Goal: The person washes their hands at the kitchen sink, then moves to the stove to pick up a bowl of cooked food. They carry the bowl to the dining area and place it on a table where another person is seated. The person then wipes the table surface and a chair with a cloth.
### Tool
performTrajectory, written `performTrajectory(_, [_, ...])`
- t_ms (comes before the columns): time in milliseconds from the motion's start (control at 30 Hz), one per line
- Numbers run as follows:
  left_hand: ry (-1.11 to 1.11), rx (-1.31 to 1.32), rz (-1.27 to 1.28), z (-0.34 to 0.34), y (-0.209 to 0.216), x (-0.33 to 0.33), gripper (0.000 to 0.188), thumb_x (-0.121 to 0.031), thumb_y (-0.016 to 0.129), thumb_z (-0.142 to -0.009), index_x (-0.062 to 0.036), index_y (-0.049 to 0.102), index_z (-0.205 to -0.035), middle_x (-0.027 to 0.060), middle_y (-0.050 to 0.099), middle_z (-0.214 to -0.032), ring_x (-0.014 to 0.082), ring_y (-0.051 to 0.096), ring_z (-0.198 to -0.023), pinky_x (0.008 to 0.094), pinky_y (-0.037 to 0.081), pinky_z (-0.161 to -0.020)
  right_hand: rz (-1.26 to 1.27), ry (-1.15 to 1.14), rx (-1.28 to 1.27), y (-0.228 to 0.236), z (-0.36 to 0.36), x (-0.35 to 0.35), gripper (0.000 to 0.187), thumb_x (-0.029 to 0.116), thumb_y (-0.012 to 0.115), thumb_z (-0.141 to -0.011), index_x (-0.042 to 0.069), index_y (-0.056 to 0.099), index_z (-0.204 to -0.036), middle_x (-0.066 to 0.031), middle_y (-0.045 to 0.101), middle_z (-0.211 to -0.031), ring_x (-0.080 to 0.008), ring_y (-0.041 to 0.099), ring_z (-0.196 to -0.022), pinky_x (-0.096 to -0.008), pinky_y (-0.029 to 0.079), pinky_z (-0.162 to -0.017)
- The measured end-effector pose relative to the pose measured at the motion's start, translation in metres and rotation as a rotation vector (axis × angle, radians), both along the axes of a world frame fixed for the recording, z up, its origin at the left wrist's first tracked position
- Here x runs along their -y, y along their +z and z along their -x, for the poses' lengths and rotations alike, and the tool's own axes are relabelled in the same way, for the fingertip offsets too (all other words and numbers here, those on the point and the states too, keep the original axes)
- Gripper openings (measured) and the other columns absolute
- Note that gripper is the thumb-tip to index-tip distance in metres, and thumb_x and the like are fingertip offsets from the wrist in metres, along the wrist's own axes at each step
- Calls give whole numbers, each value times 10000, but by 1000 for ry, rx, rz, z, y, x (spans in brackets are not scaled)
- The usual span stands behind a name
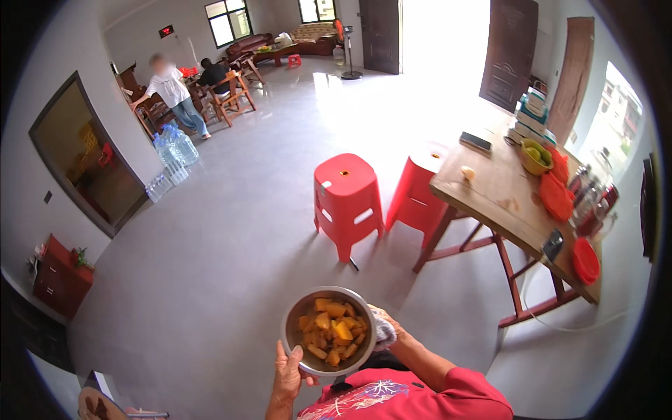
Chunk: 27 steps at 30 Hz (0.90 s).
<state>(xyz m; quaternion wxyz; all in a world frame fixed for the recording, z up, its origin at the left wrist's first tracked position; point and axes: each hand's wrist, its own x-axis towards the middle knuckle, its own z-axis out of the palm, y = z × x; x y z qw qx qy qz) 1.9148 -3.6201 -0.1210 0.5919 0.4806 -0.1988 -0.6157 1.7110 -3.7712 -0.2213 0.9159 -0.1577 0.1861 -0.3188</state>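
Note:
A round metal bowl (299, 305) is held up in front of my body at the lower middle. Orange-yellow chunks of cooked food (330, 333), which look like pumpkin, lie inside it. My left hand (288, 367) grips the near-left side, thumb over the rim and fingers underneath. On the right side my right hand (389, 319) holds the bowl through a folded grey cloth (383, 332). Most of the right fingers are hidden behind the cloth and bowl.
Two red plastic stools (346, 183) stand ahead. At right, a wooden table (490, 180) carries a phone (475, 143), a yellow fruit bowl (536, 157), bottles and red bags. Water jugs (175, 145) stand far left, near a standing person (170, 89) and a seated person (215, 75).

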Motion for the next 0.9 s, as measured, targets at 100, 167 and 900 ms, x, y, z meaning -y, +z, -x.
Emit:
performTrajectory(100, [-46,2,51,-41,-15,79,325,-280,401,-960,-118,304,-1225,71,597,-789,124,543,-424,230,466,-347,14,-45,-13,11,-34,68,436,133,623,-819,-12,465,-1200,-153,556,-1131,-240,587,-991,-377,505,-865])
performTrajectory(167, [-35,11,33,-67,-18,129,311,-273,401,-961,-120,314,-1218,67,594,-795,119,543,-434,219,452,-345,37,-59,-25,3,-57,121,439,137,620,-821,-11,462,-1202,-153,553,-1135,-241,585,-994,-378,504,-867])
performTrajectory(900, [-329,82,43,-390,-55,667,368,-211,448,-945,-99,263,-1243,25,572,-709,54,485,-389,168,416,-335,30,-165,-186,-43,-351,609,463,186,589,-836,4,429,-1230,-147,522,-1173,-245,559,-1029,-386,488,-886])
